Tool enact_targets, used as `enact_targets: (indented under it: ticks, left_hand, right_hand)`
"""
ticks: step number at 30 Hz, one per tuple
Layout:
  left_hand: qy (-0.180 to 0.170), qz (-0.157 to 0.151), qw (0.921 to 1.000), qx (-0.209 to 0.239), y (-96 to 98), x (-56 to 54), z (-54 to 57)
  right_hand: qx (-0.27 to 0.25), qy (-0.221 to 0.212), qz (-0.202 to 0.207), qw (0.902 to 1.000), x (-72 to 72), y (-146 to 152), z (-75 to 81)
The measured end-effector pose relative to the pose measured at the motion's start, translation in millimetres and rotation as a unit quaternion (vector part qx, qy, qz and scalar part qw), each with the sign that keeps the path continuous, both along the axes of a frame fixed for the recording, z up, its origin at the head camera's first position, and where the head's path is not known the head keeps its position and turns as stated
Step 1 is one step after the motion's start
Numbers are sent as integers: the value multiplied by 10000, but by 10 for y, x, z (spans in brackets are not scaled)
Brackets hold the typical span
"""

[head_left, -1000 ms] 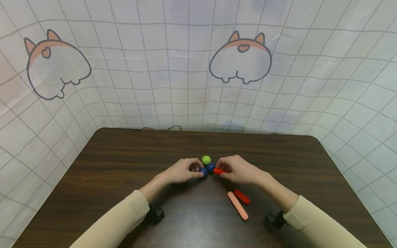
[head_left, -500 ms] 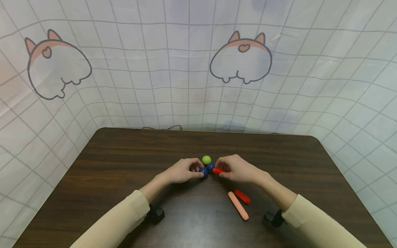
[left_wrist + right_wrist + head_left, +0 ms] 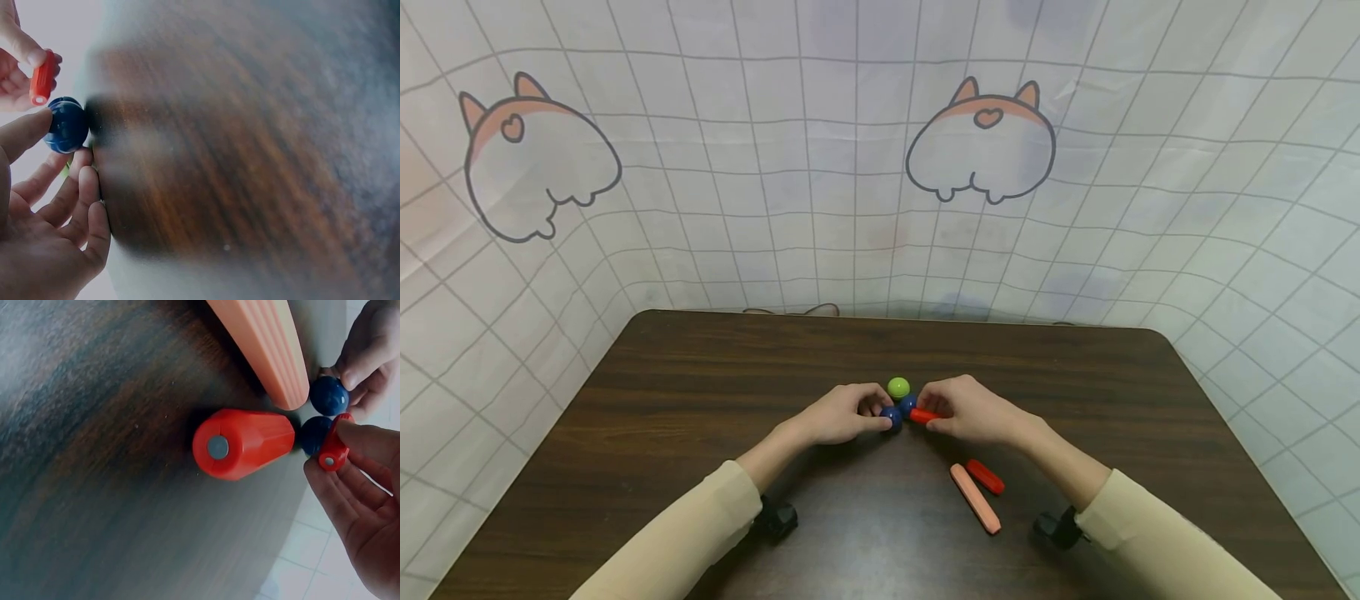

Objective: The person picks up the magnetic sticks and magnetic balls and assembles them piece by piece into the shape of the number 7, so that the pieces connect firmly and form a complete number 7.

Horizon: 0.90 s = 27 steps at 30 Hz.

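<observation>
My left hand point(image 3: 842, 414) pinches a glossy blue ball point(image 3: 892, 419) between thumb and fingers, low over the table. Touching or right beside it is a second blue ball point(image 3: 907, 405), with a lime green ball point(image 3: 898, 387) just behind. Between the thumb and fingers of my right hand point(image 3: 976, 410) is a short red stick point(image 3: 923, 416). A small grey metal disc shows in its near end in the right wrist view, and its far end is right at the second blue ball. The green ball is mostly hidden by fingers in the left wrist view.
Nearer the front, a short red stick point(image 3: 986, 477) and a longer salmon-coloured ribbed stick point(image 3: 975, 498) lie side by side on the dark wood table point(image 3: 700, 358). A white gridded curtain point(image 3: 775, 167) hangs behind the table and along its sides.
My right hand has shifted slightly left with the red stick, along the second blue ball. The left hand keeps its place on its ball.
</observation>
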<state>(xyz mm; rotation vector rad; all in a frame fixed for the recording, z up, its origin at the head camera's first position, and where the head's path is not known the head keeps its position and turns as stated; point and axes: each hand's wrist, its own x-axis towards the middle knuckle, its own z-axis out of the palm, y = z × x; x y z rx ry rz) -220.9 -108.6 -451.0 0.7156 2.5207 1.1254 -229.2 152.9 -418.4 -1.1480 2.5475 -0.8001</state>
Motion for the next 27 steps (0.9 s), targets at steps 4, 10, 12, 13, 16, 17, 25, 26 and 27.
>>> enact_targets:
  ticks: [4,10,12,13,16,17,25,26,27]
  left_hand:
    - [0,-4,10000,-6,-4,-3,-2]
    - [36,-17,10000,-35,-4,-8,-5]
    - [37,-31,10000,-28,-4,-10,-4]
    - [33,-37,10000,-16,-5,-10,-3]
    - [5,-84,10000,2,-8,-10,2]
    - [-5,-96,10000,2,-8,-8,4]
    - [-11,-146,9999,-18,-14,-5,-2]
    - [10,-153,9999,-28,-15,-4,-4]
    - [22,-166,9999,-27,-16,-5,-8]
  right_hand:
    - [-39,-57,47,10000,-7,-38,-27]
    - [-38,-146,31,9999,-14,-85,-62]
    - [-35,-165,44,9998,-17,-95,-70]
    - [-27,-171,51,9998,-17,-99,-73]
    - [3,-182,73,9998,-15,-114,-81]
    - [8,-178,81,9998,-15,-117,-82]
    - [-40,-155,142,9998,-6,-127,-114]
    - [-59,-164,149,9997,-4,-128,-121]
    - [-66,-193,132,9997,-2,-130,-127]
